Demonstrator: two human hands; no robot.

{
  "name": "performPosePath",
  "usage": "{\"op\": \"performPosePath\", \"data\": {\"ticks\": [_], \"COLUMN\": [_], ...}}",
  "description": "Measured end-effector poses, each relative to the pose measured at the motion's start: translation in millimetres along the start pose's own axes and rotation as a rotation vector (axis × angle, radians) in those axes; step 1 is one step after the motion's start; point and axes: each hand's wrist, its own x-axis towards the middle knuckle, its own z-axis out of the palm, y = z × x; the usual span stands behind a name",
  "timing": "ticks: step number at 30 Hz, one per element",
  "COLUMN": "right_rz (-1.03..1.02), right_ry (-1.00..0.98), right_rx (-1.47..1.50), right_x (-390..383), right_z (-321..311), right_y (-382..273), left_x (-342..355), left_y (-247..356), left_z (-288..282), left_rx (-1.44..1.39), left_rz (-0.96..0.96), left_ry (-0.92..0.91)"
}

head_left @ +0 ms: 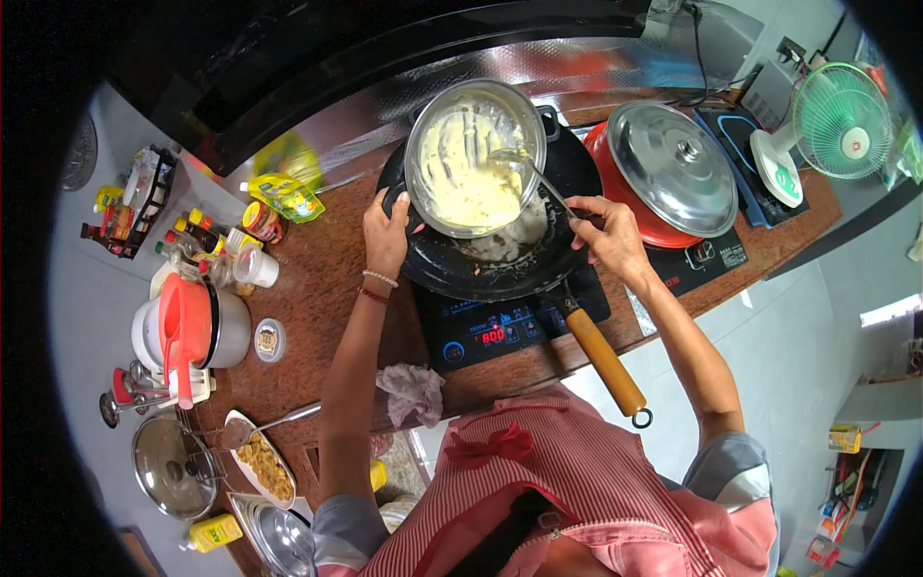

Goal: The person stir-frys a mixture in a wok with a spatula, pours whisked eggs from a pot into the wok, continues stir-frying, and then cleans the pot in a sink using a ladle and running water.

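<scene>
Above the wok (433, 266): from far off, I see the pot (532, 125) with pale mush (461, 188) inside.
Left hand (386, 236): closed at the pot's left side; the pot lies just right of it.
Right hand (611, 233): gripping the spoon (549, 187); the pot is ahead and left.
Spoon: its long handle slants ahead and left, into the mush.
Nearer hand: the left, touching the pot.

Wok (435, 267) on cooktop (452, 346) near desk's (322, 274) front edge; bowl (415, 162) over wok; lidded pot (623, 188) right; jar (261, 221) left.
</scene>
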Motion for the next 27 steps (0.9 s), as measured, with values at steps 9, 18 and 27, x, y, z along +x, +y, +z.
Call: {"op": "performPosePath", "data": {"ticks": [9,18,27], "right_rz": [0.004,-0.001,-0.004], "right_ry": [0.013,0.017,0.016], "right_rx": [0.007,0.025,0.047], "right_x": [-1.6,0.3,2.5], "right_z": [1.4,4.5,8.0], "right_y": [2.5,6.8,8.2], "left_x": [12.4,23.5,25.4], "left_y": [-4.8,-14.5,-7.9], "left_z": [8.5,4.8,1.5], "left_rx": [0.035,0.115,0.105], "left_rz": [0.001,0.007,0.039], "left_ry": [0.015,0.002,0.029]}}
